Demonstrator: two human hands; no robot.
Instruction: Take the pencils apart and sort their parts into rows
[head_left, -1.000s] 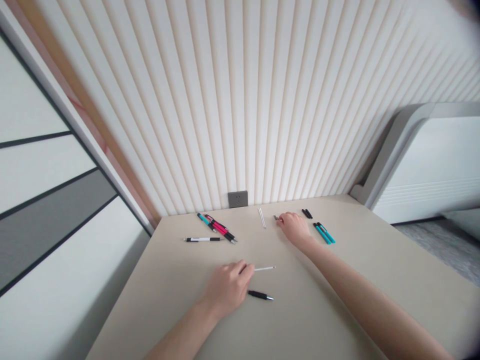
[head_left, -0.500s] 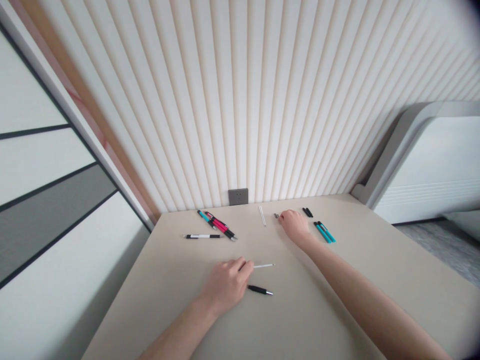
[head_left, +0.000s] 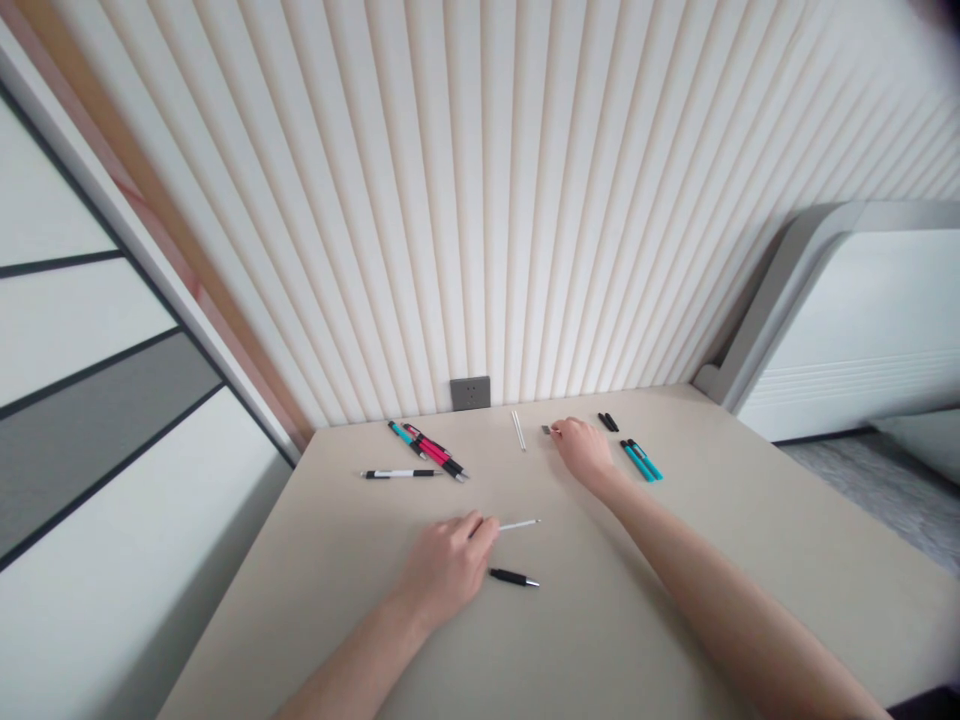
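Note:
My left hand (head_left: 448, 565) is closed around a thin white pen refill (head_left: 520, 525), whose tip points right. Just below it lies a black pen grip section (head_left: 514, 578) with a silver tip. My right hand (head_left: 582, 447) reaches to the far part of the table, its fingertips pinched together beside some small grey metal pieces (head_left: 546, 429), too small to tell apart. Whatever is between those fingertips is hidden. Two white refills (head_left: 518, 431) lie left of that hand. Right of it are two turquoise pen barrels (head_left: 641, 460) and two short black pen parts (head_left: 608, 422).
At the left of the table (head_left: 337, 580) lies a group of turquoise and pink pens (head_left: 431, 449), with a white and black pen (head_left: 401, 474) in front. A ribbed wall with a dark socket (head_left: 470, 393) borders the back edge. A grey-white headboard (head_left: 862, 310) stands right.
The whole view has shifted slightly. My right hand stays by the small metal pieces, its fingertips moved only a little. My left hand still holds the refill, tilted slightly more upward.

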